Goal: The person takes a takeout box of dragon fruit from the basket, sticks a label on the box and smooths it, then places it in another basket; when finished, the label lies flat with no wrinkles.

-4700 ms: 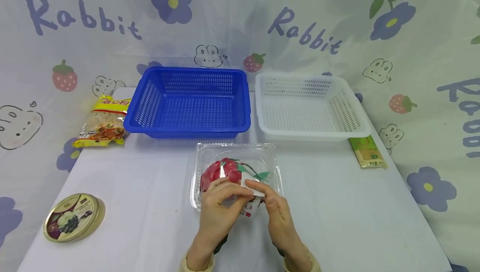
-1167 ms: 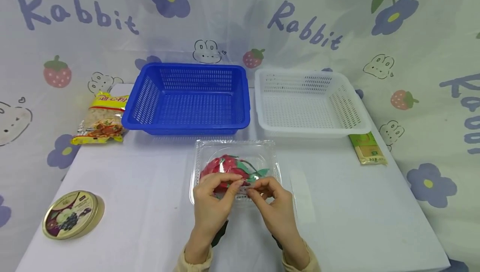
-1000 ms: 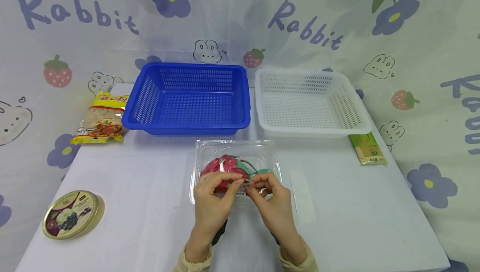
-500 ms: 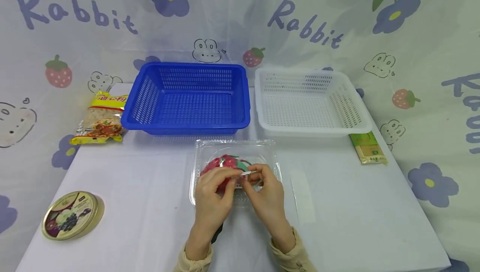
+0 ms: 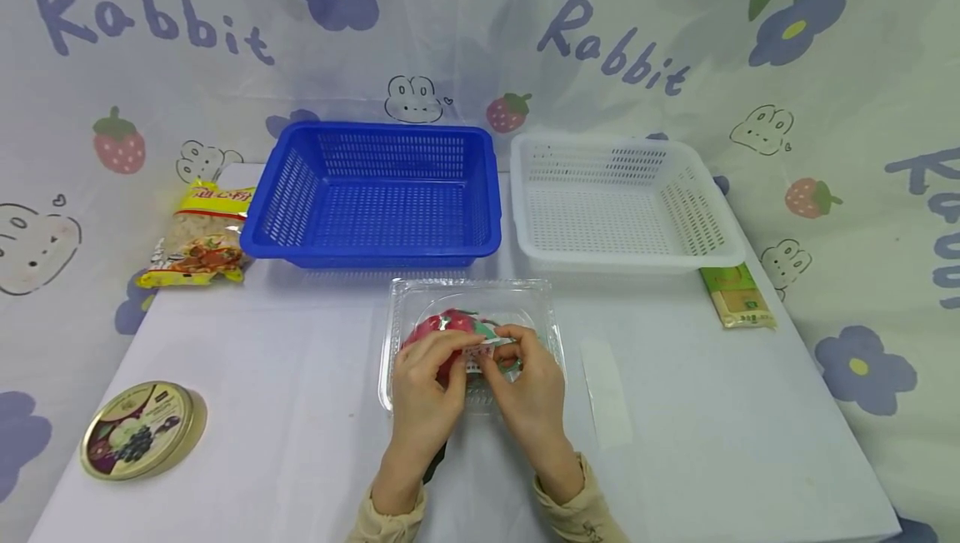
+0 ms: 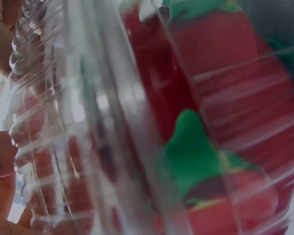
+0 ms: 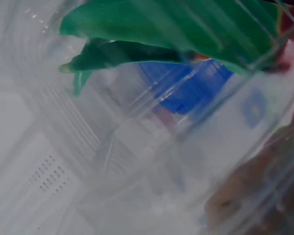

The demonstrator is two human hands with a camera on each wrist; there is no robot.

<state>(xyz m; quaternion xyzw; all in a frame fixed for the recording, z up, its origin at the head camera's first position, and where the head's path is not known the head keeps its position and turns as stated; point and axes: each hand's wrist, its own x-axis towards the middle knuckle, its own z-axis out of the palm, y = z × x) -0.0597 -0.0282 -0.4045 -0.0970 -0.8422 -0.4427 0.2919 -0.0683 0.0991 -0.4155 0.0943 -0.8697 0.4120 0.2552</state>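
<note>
Clear, ribbed plastic forms the clamshell box [image 5: 470, 310] that lies on the table [image 5: 300, 410] just in front of the two baskets; through its glossy lid shows a red, scaly fruit [image 5: 438, 331] with green, pointed leaf tips, seen close and blurred through the ridges in the left wrist view [image 6: 220, 98]. Both hands meet on the lid near its front edge: the left hand [image 5: 423, 389] has its fingers curled down onto the plastic, and the right hand [image 5: 528, 385] pinches a small white strip [image 5: 491, 344] on the lid between thumb and fingertips. Just right of the box a pale rectangular strip [image 5: 606, 393] lies flat on the smooth white cloth. Behind stand a blue slotted basket [image 5: 375, 193] and a white perforated basket [image 5: 622, 201], side by side, both rectangular. At the far left lies a crinkly yellow packet [image 5: 198, 235], at the near left a round gold tin [image 5: 138, 430], and at the right a flat green-and-tan packet [image 5: 737, 297].
</note>
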